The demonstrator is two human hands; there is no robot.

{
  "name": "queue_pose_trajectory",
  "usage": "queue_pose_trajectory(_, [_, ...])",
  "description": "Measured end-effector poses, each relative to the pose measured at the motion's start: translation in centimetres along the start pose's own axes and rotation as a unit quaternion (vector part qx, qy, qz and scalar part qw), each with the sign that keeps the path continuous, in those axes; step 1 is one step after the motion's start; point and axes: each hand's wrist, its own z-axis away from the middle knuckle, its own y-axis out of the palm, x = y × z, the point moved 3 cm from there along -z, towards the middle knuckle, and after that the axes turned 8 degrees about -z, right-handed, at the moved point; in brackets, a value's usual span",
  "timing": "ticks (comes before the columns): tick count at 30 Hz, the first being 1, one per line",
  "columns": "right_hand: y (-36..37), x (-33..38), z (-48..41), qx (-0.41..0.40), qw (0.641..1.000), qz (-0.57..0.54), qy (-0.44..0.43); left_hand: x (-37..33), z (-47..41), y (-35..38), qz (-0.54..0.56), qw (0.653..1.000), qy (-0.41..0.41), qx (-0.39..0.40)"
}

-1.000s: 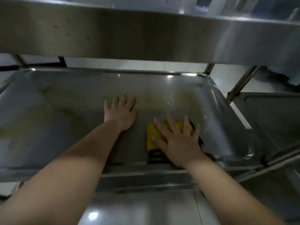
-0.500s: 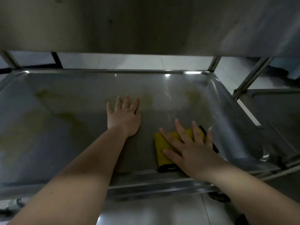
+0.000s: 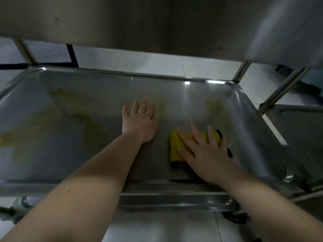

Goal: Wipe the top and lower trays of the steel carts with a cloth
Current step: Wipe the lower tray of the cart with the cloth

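pressing flat: right hand point(image 3: 208, 154) on yellow cloth point(image 3: 176, 147) | left hand point(image 3: 139, 121) flat beside it on lower tray point(image 3: 70, 137)

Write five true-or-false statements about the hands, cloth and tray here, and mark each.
1. The right hand presses flat on the yellow cloth. True.
2. The left hand holds a second cloth. False: it lies flat and bare on the lower tray.
3. The yellow cloth lies on the lower tray, beneath the top tray. True.
4. The yellow cloth sits in the far left corner. False: it is near the right front.
5. Yellowish stains mark the lower tray's left side. True.
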Motion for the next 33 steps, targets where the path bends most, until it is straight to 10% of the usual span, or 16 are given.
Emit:
queue_pose_trajectory(9, [-4.3,-0.7,-16.4,-0.062,0.989,-0.056,0.125,-0.7,0.1,0.1,-0.012,1.000,-0.005,-0.007])
queue_pose_trajectory(15, [-5.0,-1.8,-17.9,-0.038,0.999,0.031,-0.003,0.1,-0.2,0.2,-0.008,1.000,-0.011,-0.020])
queue_pose_trajectory(21, [-7.8,-17.1,-14.5,-0.131,0.959,-0.035,0.250,-1.2,-0.1,0.4,-0.015,1.000,0.008,-0.012])
queue_pose_trajectory(29, [-3.8,-4.4,-12.4,-0.041,0.998,0.029,-0.049,-0.5,0.0,0.0,-0.029,0.999,0.006,0.017])
queue_pose_trajectory(33, [-6.3,-17.3,-9.3,-0.090,0.982,-0.036,0.163,-1.0,0.0,0.1,-0.021,1.000,0.017,0.012])
